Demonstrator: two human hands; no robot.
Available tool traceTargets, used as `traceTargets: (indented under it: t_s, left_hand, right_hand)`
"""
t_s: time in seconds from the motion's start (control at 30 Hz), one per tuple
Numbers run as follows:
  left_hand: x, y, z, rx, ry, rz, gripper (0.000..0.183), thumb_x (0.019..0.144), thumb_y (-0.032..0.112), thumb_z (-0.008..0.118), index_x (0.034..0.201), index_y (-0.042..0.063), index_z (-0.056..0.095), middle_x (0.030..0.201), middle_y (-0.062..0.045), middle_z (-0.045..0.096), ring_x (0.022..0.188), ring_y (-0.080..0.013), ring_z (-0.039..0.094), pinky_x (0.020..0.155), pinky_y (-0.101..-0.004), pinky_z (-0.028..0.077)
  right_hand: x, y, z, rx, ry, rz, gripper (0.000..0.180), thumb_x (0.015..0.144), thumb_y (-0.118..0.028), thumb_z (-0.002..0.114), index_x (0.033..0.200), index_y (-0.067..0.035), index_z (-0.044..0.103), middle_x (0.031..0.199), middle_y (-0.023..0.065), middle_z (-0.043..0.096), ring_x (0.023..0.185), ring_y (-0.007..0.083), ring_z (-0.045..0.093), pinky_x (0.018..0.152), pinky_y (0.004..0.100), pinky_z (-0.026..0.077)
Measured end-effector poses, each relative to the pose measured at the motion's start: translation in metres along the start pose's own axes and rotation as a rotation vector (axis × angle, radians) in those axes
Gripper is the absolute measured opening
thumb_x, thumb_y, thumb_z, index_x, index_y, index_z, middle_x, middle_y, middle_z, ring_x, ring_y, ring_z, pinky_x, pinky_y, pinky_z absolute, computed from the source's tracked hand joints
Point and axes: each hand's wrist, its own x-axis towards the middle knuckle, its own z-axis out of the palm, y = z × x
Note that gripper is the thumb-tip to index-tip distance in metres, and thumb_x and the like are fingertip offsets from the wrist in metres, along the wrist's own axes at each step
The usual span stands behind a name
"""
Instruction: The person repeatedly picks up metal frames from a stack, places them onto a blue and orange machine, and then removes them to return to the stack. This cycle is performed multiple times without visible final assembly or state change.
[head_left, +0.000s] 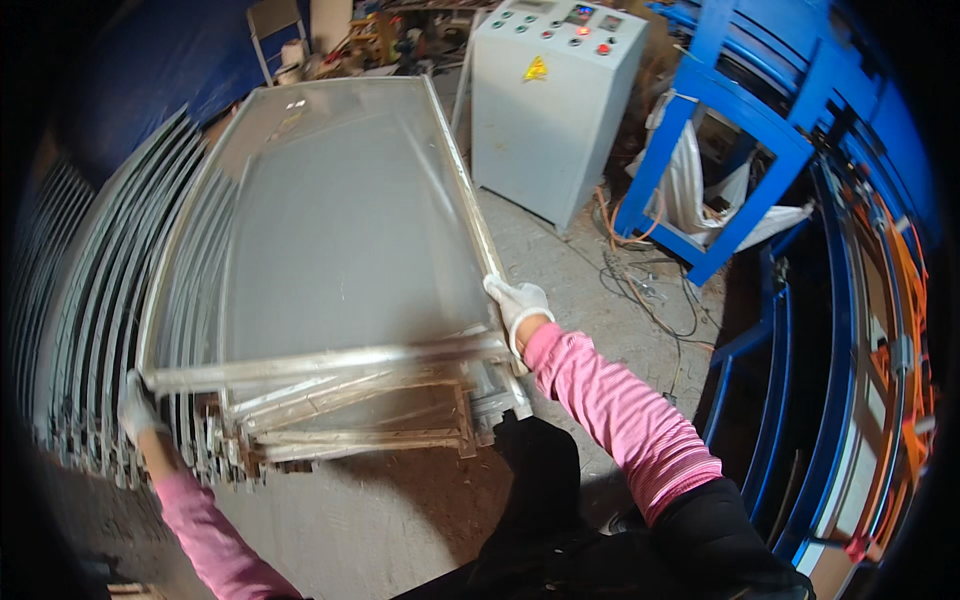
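Note:
A large framed mesh screen (337, 247) spans the middle of the view, its near rail blurred. My left hand (140, 405), in a white glove, grips the frame at its near left corner. On the right side rail, close to the near right corner, my gloved right hand (519, 304) is closed around the frame. Beneath the screen lie more frames (360, 442), stacked unevenly, with their near ends sticking out towards me. What supports them is hidden.
Many upright metal frames (97, 322) stand in a row at left. A grey control cabinet (547, 127) with buttons and a warning sign stands beyond. Blue machinery (720, 150) lines the right side. Cables (645, 292) trail over the concrete floor (540, 232).

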Motion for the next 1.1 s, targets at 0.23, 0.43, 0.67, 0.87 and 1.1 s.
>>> traceTargets:
  t_s: [0.23, 0.43, 0.67, 0.87, 1.1]
  left_hand:
    - [-0.132, 0.017, 0.0, 0.101, -0.968, -0.113, 0.045, 0.09, 0.038, 0.046, 0.115, 0.001, 0.052, 0.091, -0.004, 0.057, 0.078, -0.0137, 0.054, 0.071, -0.0258, 0.043]
    - [-0.254, 0.056, 0.082, 0.119, -1.454, -0.137, 0.04, 0.084, 0.034, 0.051, 0.1, -0.003, 0.057, 0.08, -0.008, 0.059, 0.074, -0.0168, 0.055, 0.065, -0.0274, 0.044]
    - [-0.366, 0.064, 0.221, 0.024, -1.687, -0.61, 0.023, 0.085, 0.02, 0.043, 0.088, -0.001, 0.052, 0.066, -0.013, 0.054, 0.053, -0.0211, 0.052, 0.047, -0.0298, 0.045]
    - [-0.466, 0.029, 0.32, 0.159, -1.739, -0.457, 0.011, 0.083, 0.015, 0.051, 0.081, 0.004, 0.052, 0.06, -0.009, 0.051, 0.045, -0.0205, 0.049, 0.041, -0.0303, 0.042]
    - [-0.573, 0.011, 0.385, 0.32, -1.805, -0.386, 0.012, 0.084, 0.018, 0.056, 0.087, 0.007, 0.055, 0.066, -0.005, 0.054, 0.05, -0.0195, 0.052, 0.044, -0.032, 0.043]
  right_hand:
    - [-0.069, 0.102, -0.198, 0.362, 0.185, 0.01, 0.03, 0.076, -0.028, 0.07, 0.064, -0.007, 0.052, 0.054, 0.0009, 0.051, 0.046, 0.0096, 0.047, 0.043, 0.0253, 0.037]
    - [-0.234, 0.196, -0.31, 0.304, 0.59, 0.152, 0.025, 0.077, -0.025, 0.068, 0.071, -0.005, 0.056, 0.06, -0.0003, 0.053, 0.051, 0.0072, 0.046, 0.047, 0.0227, 0.036]
    - [-0.341, 0.243, -0.346, 0.447, 0.874, 0.383, 0.025, 0.076, -0.024, 0.069, 0.07, -0.004, 0.056, 0.055, 0.0029, 0.055, 0.045, 0.0099, 0.049, 0.043, 0.0236, 0.038]
    - [-0.344, 0.283, -0.396, 0.441, 1.011, 0.481, 0.026, 0.074, -0.023, 0.071, 0.066, -0.002, 0.058, 0.054, 0.0049, 0.054, 0.046, 0.014, 0.05, 0.045, 0.0271, 0.039]
    - [-0.338, 0.342, -0.476, -0.005, 1.036, 0.699, 0.043, 0.074, -0.043, 0.063, 0.081, -0.001, 0.061, 0.075, 0.0192, 0.062, 0.071, 0.0319, 0.06, 0.065, 0.038, 0.046]
